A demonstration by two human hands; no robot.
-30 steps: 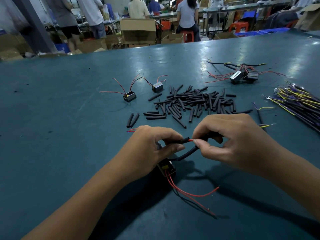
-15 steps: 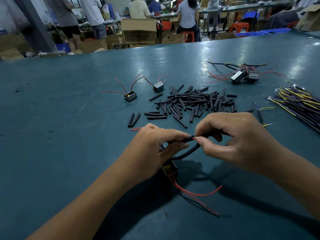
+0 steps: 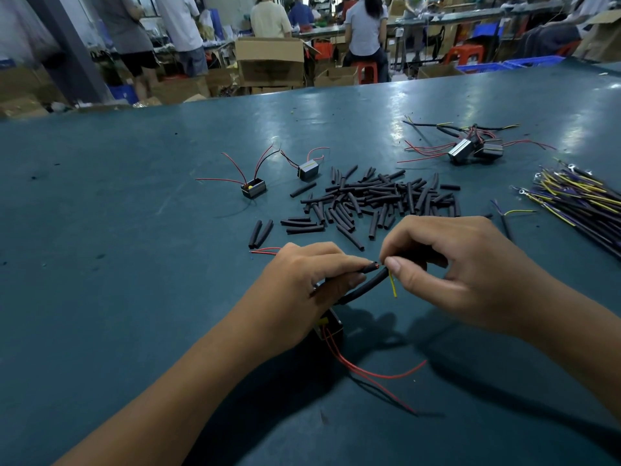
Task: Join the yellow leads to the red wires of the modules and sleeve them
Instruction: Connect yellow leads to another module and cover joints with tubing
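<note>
1. Two hands at mid-table, fingertips nearly meeting over a wire joint.
2. Left hand point(image 3: 312, 280) curled, pinching a black sleeve point(image 3: 364, 268) with a red wire tip showing at its open end.
3. Right hand point(image 3: 450, 264) curled too, thumb and forefinger pinching at that same tip; a yellow lead point(image 3: 392, 286) hanging down just below the thumb.
4. Second, longer black sleeved lead point(image 3: 364, 288) arcing under both hands, touching the left palm side.
5. Held module point(image 3: 331, 326) below the left hand, mostly hidden (probably resting on the table point(image 3: 134, 297), hard to tell); red wires point(image 3: 379, 375) trailing from it toward the near right.
6. Two untouched modules farther back: open-top module point(image 3: 253, 189) and closed module point(image 3: 308, 170), each with red and black wires sticking up.
7. Pile of black sleeves point(image 3: 379, 196) beyond the hands, a few strays to its left.
8. Finished modules point(image 3: 470, 151) far right, tangled together.
9. Bundle of yellow and purple leads point(image 3: 578, 200) at the right edge.
10. Cardboard boxes point(image 3: 268, 62) and people standing or sitting beyond the table.
</note>
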